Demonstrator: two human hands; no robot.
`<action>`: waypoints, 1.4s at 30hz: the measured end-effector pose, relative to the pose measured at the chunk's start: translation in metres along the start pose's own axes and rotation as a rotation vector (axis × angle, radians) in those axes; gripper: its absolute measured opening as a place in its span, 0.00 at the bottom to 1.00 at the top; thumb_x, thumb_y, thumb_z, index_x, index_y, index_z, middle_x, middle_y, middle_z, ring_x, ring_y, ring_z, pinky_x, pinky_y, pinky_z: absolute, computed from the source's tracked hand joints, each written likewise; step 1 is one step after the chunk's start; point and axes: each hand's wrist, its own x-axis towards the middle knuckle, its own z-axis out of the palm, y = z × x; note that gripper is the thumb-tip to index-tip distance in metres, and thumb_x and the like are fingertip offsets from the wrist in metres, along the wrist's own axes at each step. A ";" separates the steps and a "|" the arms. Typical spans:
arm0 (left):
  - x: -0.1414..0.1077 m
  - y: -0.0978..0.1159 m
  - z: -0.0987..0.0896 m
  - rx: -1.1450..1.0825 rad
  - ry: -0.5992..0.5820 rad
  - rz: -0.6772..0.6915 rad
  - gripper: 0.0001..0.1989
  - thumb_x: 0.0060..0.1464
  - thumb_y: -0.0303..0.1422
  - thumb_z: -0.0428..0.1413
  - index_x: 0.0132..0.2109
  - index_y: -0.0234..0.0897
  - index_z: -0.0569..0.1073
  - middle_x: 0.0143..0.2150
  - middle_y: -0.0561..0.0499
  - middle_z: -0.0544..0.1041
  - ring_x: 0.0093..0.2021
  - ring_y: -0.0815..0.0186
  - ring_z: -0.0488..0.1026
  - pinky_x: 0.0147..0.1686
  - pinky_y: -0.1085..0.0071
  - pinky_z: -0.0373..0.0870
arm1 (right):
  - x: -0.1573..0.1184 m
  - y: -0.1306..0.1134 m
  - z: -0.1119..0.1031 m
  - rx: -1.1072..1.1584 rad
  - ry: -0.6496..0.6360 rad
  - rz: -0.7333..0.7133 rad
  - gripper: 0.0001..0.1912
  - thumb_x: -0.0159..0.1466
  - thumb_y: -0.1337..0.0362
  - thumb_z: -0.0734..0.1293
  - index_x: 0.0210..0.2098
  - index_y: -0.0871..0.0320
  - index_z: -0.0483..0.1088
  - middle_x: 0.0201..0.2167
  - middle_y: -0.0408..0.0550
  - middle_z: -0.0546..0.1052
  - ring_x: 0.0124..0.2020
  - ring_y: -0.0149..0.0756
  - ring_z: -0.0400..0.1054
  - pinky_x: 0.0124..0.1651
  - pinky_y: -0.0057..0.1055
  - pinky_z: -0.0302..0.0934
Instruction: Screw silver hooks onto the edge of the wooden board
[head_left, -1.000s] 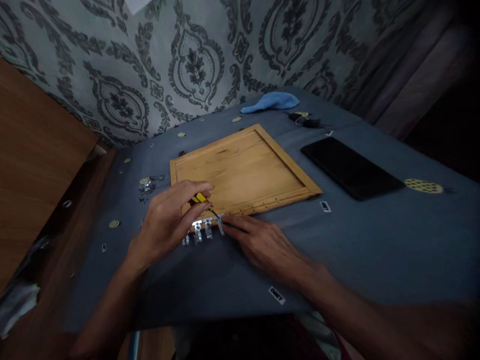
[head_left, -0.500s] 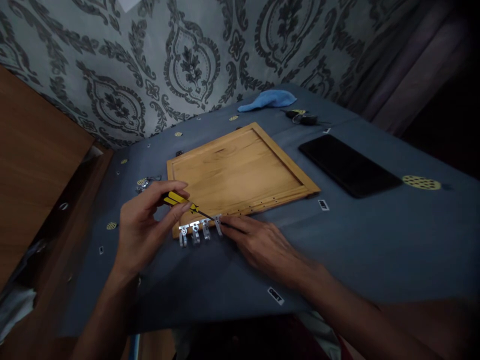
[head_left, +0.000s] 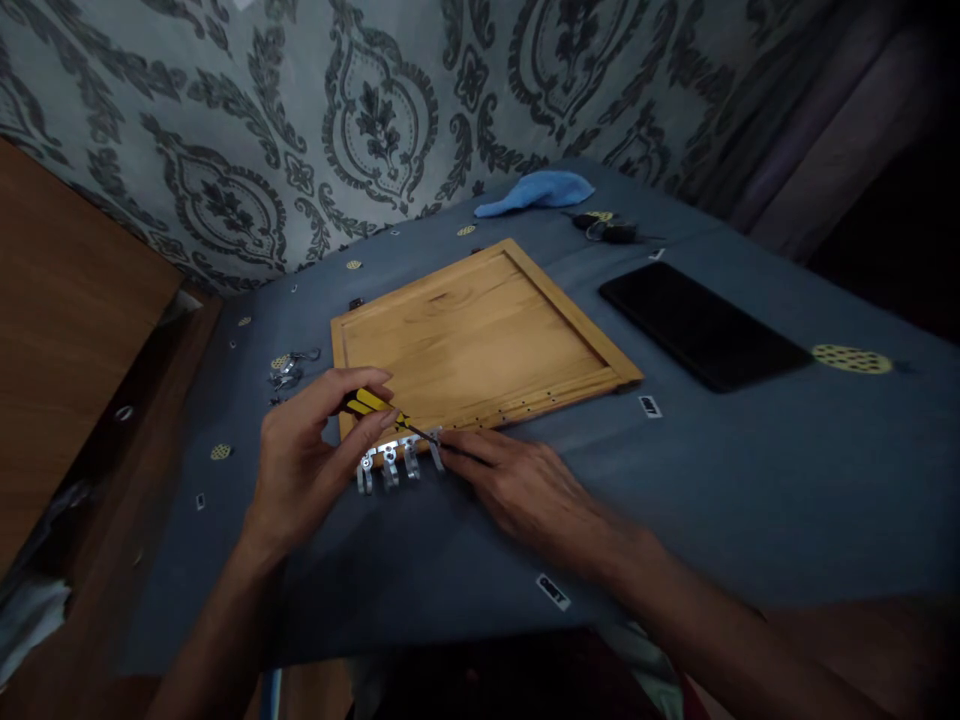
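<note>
My left hand pinches the yellow-and-black handle of a screwdriver. Its shaft slants down to the right, and the tip meets a silver metal hook on the near edge of a framed wooden board. With closed fingertips, my right hand holds this hook against the edge. To its left, several similar metal hooks sit in a row along the same edge. Small dark holes run along the edge to the right of my fingers. The screw under the tip is too small to make out.
Loose metal hooks lie left of the board. A black phone rests to the right. Behind are a blue cloth and a dark object with a thin cord. A wooden cabinet borders the left side.
My left hand and the screwdriver have shifted slightly to the right, with the tip still at the same hook. My right hand has stayed nearly in place.
</note>
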 end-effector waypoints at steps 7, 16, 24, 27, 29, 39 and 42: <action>0.000 -0.001 -0.003 0.068 -0.034 0.005 0.11 0.63 0.31 0.63 0.52 0.45 0.78 0.44 0.53 0.83 0.45 0.66 0.81 0.47 0.71 0.76 | 0.001 0.000 0.001 -0.009 0.022 -0.023 0.25 0.64 0.80 0.63 0.59 0.62 0.73 0.55 0.57 0.80 0.52 0.45 0.78 0.50 0.39 0.75; 0.002 0.002 -0.003 0.087 -0.061 0.041 0.12 0.64 0.32 0.62 0.54 0.45 0.78 0.44 0.52 0.84 0.46 0.65 0.82 0.48 0.69 0.77 | 0.000 0.000 0.001 -0.005 0.002 -0.009 0.27 0.63 0.81 0.63 0.59 0.62 0.74 0.56 0.58 0.80 0.53 0.46 0.78 0.52 0.40 0.75; 0.002 0.006 0.000 0.126 -0.074 0.127 0.12 0.65 0.33 0.61 0.54 0.44 0.77 0.44 0.51 0.84 0.45 0.63 0.82 0.46 0.68 0.79 | 0.002 -0.001 -0.002 -0.010 -0.044 0.017 0.25 0.63 0.80 0.64 0.58 0.60 0.75 0.58 0.57 0.80 0.55 0.46 0.77 0.53 0.42 0.75; 0.003 0.007 0.000 0.148 -0.087 0.145 0.12 0.66 0.32 0.61 0.55 0.42 0.77 0.45 0.50 0.84 0.45 0.63 0.81 0.46 0.68 0.79 | 0.002 -0.001 -0.002 -0.025 -0.055 0.020 0.27 0.63 0.80 0.64 0.60 0.61 0.74 0.58 0.57 0.80 0.55 0.46 0.77 0.53 0.42 0.75; 0.004 0.008 -0.001 0.160 -0.097 0.161 0.12 0.66 0.32 0.60 0.56 0.42 0.76 0.46 0.50 0.83 0.45 0.64 0.81 0.46 0.69 0.78 | 0.002 -0.001 -0.002 -0.029 -0.056 0.021 0.27 0.63 0.80 0.64 0.60 0.60 0.74 0.58 0.56 0.80 0.55 0.45 0.76 0.53 0.40 0.75; 0.010 0.008 -0.008 0.210 -0.202 0.228 0.15 0.69 0.28 0.55 0.60 0.39 0.74 0.46 0.48 0.81 0.46 0.64 0.78 0.46 0.71 0.75 | 0.003 -0.002 -0.003 -0.029 -0.056 0.023 0.26 0.63 0.80 0.64 0.58 0.60 0.74 0.57 0.56 0.79 0.52 0.44 0.78 0.52 0.40 0.75; 0.012 0.009 -0.008 0.195 -0.218 0.250 0.15 0.69 0.28 0.55 0.59 0.41 0.74 0.48 0.48 0.82 0.46 0.64 0.78 0.46 0.69 0.76 | 0.003 -0.003 -0.004 -0.023 -0.062 0.025 0.26 0.62 0.81 0.65 0.57 0.60 0.74 0.58 0.56 0.79 0.51 0.45 0.78 0.51 0.40 0.75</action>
